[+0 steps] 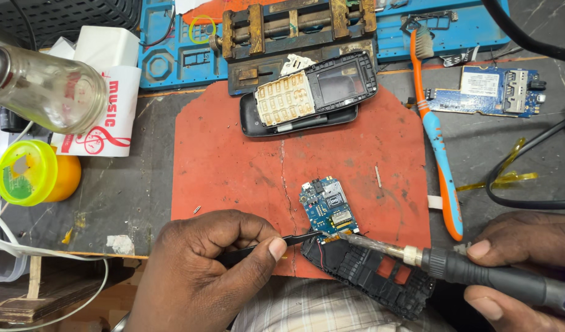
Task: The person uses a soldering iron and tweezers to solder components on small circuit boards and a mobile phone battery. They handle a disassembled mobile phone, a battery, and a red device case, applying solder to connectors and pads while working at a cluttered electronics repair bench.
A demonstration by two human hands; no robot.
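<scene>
My left hand point(212, 270) pinches black tweezers point(295, 240) whose tip rests at the lower edge of a small blue circuit board point(327, 206). My right hand point(521, 270) grips a soldering iron point(454, 265); its metal tip point(362, 241) meets the same edge of the board. The board lies partly over a black plastic phone frame point(371, 273) on a red mat point(233, 166). At the far side of the mat rests an opened phone front with keypad and screen frame point(310, 92).
An orange and blue toothbrush point(439, 147) lies right of the mat, beside a second blue circuit board point(488, 91). A glass bottle point(46, 89), a yellow-lidded jar point(33, 172) and a white box point(107, 110) stand left. A vice point(295, 27) and black cables point(528, 178) border the bench.
</scene>
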